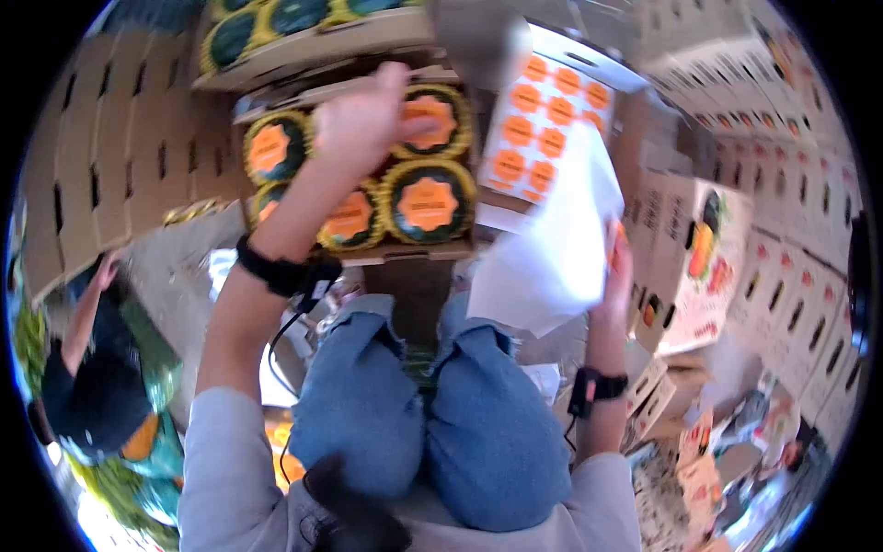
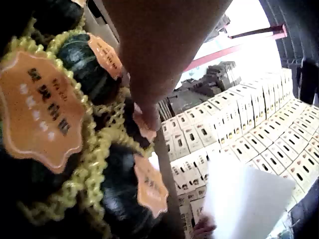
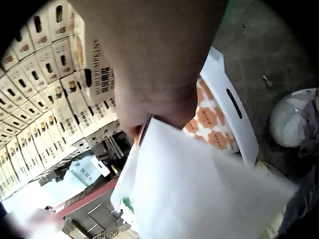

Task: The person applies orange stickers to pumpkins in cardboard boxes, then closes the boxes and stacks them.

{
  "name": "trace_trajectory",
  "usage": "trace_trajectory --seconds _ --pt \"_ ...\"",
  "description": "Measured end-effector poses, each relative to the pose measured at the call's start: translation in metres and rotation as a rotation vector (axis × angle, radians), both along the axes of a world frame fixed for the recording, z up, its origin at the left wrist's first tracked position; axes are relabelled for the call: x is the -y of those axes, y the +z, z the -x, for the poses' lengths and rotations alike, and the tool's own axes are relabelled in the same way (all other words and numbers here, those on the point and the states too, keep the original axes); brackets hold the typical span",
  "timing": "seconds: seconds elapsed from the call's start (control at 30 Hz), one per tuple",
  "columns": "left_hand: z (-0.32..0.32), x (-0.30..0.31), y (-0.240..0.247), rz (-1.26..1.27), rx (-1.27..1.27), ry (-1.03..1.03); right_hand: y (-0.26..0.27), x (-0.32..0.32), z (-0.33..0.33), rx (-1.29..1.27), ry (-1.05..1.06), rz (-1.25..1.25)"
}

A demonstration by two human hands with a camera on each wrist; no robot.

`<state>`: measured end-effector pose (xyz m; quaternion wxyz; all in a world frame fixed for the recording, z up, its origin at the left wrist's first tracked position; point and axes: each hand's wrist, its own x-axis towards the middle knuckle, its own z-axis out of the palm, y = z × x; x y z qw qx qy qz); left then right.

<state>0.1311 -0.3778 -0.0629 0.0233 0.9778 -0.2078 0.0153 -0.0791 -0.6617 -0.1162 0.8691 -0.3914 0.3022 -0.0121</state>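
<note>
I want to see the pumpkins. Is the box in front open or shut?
Open: netted pumpkins with orange labels show uncovered inside the box.

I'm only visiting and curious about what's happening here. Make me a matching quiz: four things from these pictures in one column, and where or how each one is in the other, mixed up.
Things:
1. left hand
2. right hand
3. squashes
4. sticker sheet

Places or states:
A. wrapped in yellow net, with orange labels
B. right of the cardboard box, covered in orange rounds
C. grips a white paper
D. reaches onto the squashes in the cardboard box

Pairs: 1-D, 2-C, 3-A, 4-B
</note>
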Motion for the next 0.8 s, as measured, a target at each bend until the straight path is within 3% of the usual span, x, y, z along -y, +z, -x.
trace_trajectory --seconds 0.03,0.07,0.1,0.13,0.23,0.3,0.37,0.43,0.47,0.5,0.57,0.63,0.67,0.7,0.77,0.8 --pt "-0.003 -0.002 -0.002 0.116 0.178 -0.138 -0.018 0.010 0.004 0.031 -0.029 -0.022" --pt "-0.007 0.000 -0.003 0.143 0.210 -0.258 -0.015 -0.004 -0.002 -0.093 -0.193 0.110" --pt "-0.005 0.008 0.002 0.070 0.214 -0.336 -0.026 0.003 0.003 0.055 -0.161 -0.147" --pt "-0.006 0.012 0.000 0.142 0.178 -0.445 -0.024 0.004 0.006 0.048 -0.065 -0.231" --pt "0.003 0.020 -0.015 -0.019 0.090 -0.562 -0.016 -0.001 0.029 -0.071 0.371 -0.350" --pt "0.002 0.026 -0.018 -0.107 0.107 -0.536 -0.012 -0.006 0.059 -0.193 0.592 0.123" --pt "0.000 0.021 -0.026 -0.090 0.079 -0.554 -0.010 0.000 0.105 0.039 0.602 1.270" --pt "0.002 0.016 -0.024 -0.060 0.087 -0.572 -0.013 0.028 0.166 -0.084 0.437 1.507" --pt "0.008 0.008 -0.021 -0.039 0.092 -0.595 -0.028 0.048 0.209 -0.290 0.363 1.642" --pt "0.016 -0.002 -0.017 -0.021 0.093 -0.622 -0.033 0.067 0.250 -0.571 0.355 1.605" --pt "0.037 -0.028 -0.003 0.172 0.086 -0.642 -0.048 0.125 0.327 -0.744 0.225 1.849" --pt "0.046 -0.076 0.006 0.099 0.031 -0.633 -0.024 0.184 0.369 -1.215 0.108 1.715" --pt "0.048 -0.098 0.013 0.064 0.035 -0.632 -0.055 0.227 0.421 -1.359 -0.008 1.870" --pt "0.051 -0.121 0.021 0.020 0.038 -0.629 -0.033 0.252 0.423 -1.507 -0.093 1.454" --pt "0.062 -0.175 0.030 -0.003 -0.086 -0.496 -0.037 0.298 0.447 -1.671 -0.003 1.325" --pt "0.069 -0.195 0.039 -0.068 -0.075 -0.469 -0.047 0.310 0.448 -1.631 -0.071 1.360"
